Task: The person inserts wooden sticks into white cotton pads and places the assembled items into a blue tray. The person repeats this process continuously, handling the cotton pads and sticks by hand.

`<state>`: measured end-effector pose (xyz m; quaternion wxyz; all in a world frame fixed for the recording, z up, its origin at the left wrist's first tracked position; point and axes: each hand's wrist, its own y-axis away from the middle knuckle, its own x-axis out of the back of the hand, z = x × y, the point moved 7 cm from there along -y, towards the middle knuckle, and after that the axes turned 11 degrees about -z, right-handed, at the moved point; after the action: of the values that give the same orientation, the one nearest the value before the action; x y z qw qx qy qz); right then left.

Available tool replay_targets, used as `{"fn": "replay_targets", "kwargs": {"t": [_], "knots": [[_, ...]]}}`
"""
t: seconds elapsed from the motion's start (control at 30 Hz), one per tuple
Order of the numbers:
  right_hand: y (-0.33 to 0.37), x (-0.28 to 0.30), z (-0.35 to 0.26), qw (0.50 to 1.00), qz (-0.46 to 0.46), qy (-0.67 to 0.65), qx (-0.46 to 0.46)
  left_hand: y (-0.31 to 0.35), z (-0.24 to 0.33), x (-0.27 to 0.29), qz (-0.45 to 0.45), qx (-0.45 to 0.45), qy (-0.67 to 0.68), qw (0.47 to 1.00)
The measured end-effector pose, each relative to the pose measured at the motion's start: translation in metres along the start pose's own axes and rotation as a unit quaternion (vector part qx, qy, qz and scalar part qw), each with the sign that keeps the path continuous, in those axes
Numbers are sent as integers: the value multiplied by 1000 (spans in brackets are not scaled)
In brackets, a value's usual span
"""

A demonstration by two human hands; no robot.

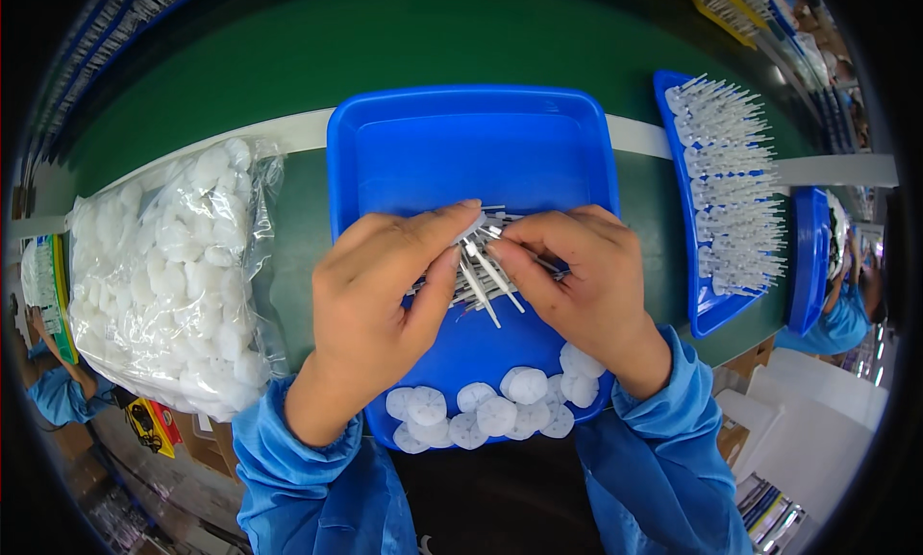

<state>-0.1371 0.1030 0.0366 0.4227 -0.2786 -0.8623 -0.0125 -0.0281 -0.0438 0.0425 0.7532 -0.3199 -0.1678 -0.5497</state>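
My left hand (380, 281) is closed, with the thumb and forefinger pinching a white round disc (470, 226) over the middle of the blue tray (471, 105). Facing it, my right hand (586, 276) pinches the end of a thin white rod (491, 233) against the disc. Whether the rod sits in the disc cannot be told, since my fingertips hide the joint. A loose pile of white and grey rods (476, 291) lies in the tray under both hands. Along the tray's near edge rest several white discs (496, 416), some overlapping.
To the left, a clear plastic bag (173, 276) is full of white discs. At the right stands a blue tray (680, 161) packed with upright rods on discs (731, 190). Another blue tray (810, 257) is beyond it. Co-workers' blue sleeves (827, 329) show at both sides.
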Motion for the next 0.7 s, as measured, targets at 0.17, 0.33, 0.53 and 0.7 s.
{"fn": "replay_targets", "kwargs": {"t": [0.17,0.33,0.53,0.7], "knots": [[1,7,-15,992,41,114,41,2,4,-2,-5,10,-10,1000],[3,6,-25,977,65,177,95,4,2,-3,-1,44,18,999],[3,6,-31,974,42,198,100,6,3,-3,-8,51,12,999],[4,7,-30,977,53,185,94,5,6,-4,-3,36,0,999]]}}
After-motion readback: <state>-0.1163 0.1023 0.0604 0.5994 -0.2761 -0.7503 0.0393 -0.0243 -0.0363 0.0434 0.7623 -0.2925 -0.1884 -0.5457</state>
